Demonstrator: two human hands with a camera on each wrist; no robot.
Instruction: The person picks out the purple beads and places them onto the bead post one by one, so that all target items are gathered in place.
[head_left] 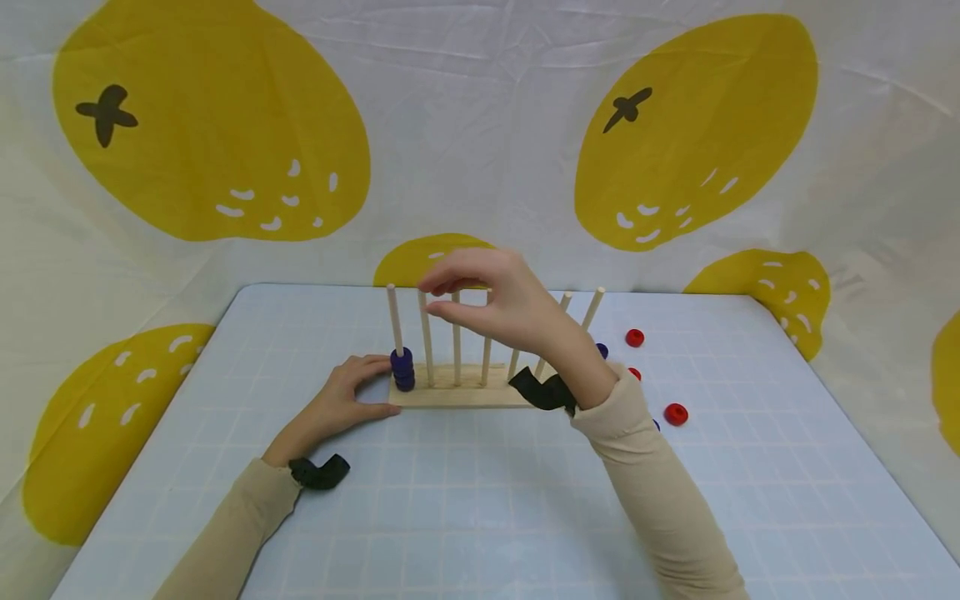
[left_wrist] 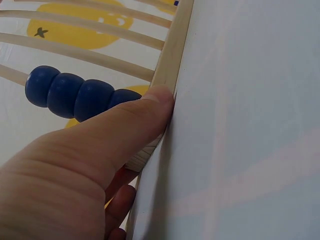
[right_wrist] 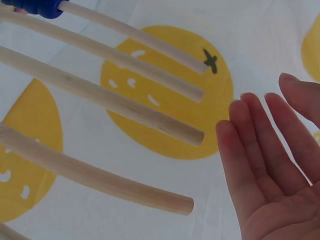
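A wooden peg rack (head_left: 465, 399) with a row of upright pegs stands on the table. On its leftmost peg sits a stack of several blue beads (head_left: 402, 370), seen up close as dark blue rounded beads (left_wrist: 63, 91) in the left wrist view. My left hand (head_left: 348, 400) grips the left end of the base, its thumb along the front edge. Above the pegs, my right hand (head_left: 510, 304) hovers near their tops with thumb and fingers apart. Nothing lies in that hand (right_wrist: 277, 185) in the right wrist view; its fingers are loosely extended beside the peg ends.
Loose red beads (head_left: 677, 414) lie on the table to the right of the rack, one red bead (head_left: 635, 337) farther back. A blue bead (head_left: 602, 351) shows partly behind the right arm. A fruit-patterned cloth (head_left: 480, 150) hangs behind the table (head_left: 450, 517).
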